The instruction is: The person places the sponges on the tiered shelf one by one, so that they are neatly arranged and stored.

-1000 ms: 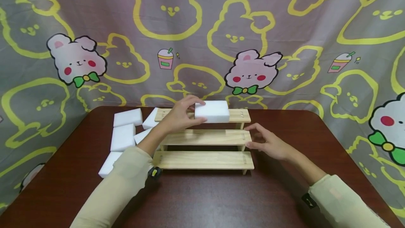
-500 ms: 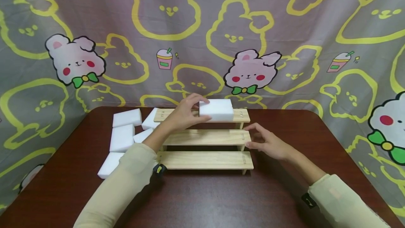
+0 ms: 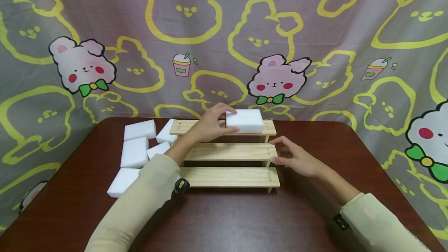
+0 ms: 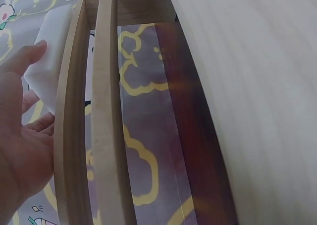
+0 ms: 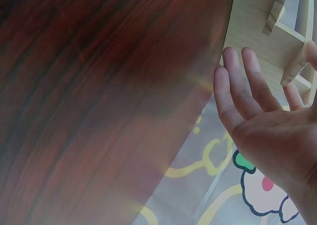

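My left hand (image 3: pixel 212 123) holds a white sponge block (image 3: pixel 245 121) by its left end, thumb in front and fingers behind. The block is at the right part of the top tier of a three-tier wooden stand (image 3: pixel 224 177); I cannot tell whether it rests on the board or hovers just over it. In the left wrist view the thumb presses on the white block (image 4: pixel 53 41) beside the board edge. My right hand (image 3: pixel 297 158) is at the right end of the middle tier, thumb and index finger on either side of the board end, the other fingers extended.
Several more white blocks (image 3: pixel 134 153) lie on the dark wooden table (image 3: pixel 224 221) left of the stand, some partly behind it or the left arm. A patterned curtain (image 3: pixel 210 57) hangs behind the table. The stand's lower two tiers carry nothing visible.
My left hand has slid the white sponge block rightward along the top tier, toward its right end. The right hand and the stand have stayed in place.
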`<state>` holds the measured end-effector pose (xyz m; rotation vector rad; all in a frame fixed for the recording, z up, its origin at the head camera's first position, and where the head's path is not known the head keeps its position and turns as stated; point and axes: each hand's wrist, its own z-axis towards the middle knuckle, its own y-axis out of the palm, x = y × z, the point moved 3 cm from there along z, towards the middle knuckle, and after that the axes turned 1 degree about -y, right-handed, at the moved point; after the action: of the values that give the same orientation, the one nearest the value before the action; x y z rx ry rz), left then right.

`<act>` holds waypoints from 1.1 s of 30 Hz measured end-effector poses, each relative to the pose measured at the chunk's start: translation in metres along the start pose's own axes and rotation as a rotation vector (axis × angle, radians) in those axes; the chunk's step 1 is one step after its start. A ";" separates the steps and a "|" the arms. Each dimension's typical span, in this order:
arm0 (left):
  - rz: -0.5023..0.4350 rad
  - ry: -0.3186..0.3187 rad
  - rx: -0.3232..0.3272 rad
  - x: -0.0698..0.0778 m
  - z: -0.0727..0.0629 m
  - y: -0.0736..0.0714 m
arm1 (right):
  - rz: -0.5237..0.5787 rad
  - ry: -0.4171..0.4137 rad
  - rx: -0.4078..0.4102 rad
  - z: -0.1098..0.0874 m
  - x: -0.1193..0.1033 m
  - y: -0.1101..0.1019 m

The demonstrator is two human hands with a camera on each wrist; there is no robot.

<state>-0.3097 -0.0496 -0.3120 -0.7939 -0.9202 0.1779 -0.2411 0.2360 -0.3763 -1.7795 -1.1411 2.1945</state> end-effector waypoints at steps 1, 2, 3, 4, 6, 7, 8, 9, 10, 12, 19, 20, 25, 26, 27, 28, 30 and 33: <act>0.003 -0.002 -0.002 0.000 0.000 0.000 | -0.002 -0.002 -0.001 0.000 0.000 0.000; 0.003 -0.003 -0.003 0.000 0.001 0.001 | -0.002 -0.005 -0.002 0.000 0.000 0.000; 0.005 -0.008 -0.004 0.000 0.001 0.001 | -0.006 -0.003 -0.001 0.001 0.001 0.000; 0.004 -0.012 -0.006 0.000 0.002 0.002 | -0.009 -0.004 -0.001 0.001 0.001 0.000; 0.002 -0.019 -0.009 -0.001 0.002 0.003 | -0.014 0.003 0.002 0.001 0.002 0.000; 0.002 -0.021 -0.010 -0.001 0.003 0.003 | -0.012 0.002 0.001 0.001 0.002 0.000; 0.005 -0.022 -0.011 -0.001 0.003 0.003 | -0.010 -0.001 0.000 0.001 0.002 0.000; 0.009 -0.022 -0.012 -0.001 0.003 0.004 | -0.010 0.004 0.001 0.001 0.002 0.000; 0.012 -0.021 -0.012 -0.001 0.003 0.004 | -0.007 0.002 0.000 0.001 0.002 0.000; 0.020 -0.021 -0.014 -0.001 0.004 0.004 | -0.002 -0.001 -0.001 0.001 0.002 -0.001; 0.006 -0.015 -0.025 0.000 0.004 0.005 | -0.017 0.006 0.005 0.000 0.004 -0.001; 0.005 -0.014 -0.026 0.000 0.004 0.005 | -0.018 0.008 0.006 0.001 0.004 -0.001; 0.011 -0.008 -0.035 0.000 0.003 0.005 | -0.019 0.001 0.000 0.001 0.004 0.000; 0.010 -0.008 -0.036 0.000 0.003 0.005 | -0.019 0.007 0.000 0.001 0.005 0.000; 0.009 -0.007 -0.036 0.000 0.003 0.005 | -0.019 0.008 0.001 0.001 0.005 0.000; 0.007 -0.007 -0.036 0.000 0.003 0.005 | -0.020 0.009 0.001 0.002 0.005 0.000; 0.006 -0.006 -0.037 0.000 0.003 0.005 | -0.022 0.011 0.000 0.002 0.005 0.000; 0.011 -0.006 -0.034 -0.001 0.003 0.005 | -0.021 0.017 0.004 0.003 0.006 0.000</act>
<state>-0.3116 -0.0447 -0.3146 -0.8306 -0.9268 0.1742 -0.2450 0.2373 -0.3810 -1.7728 -1.1457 2.1643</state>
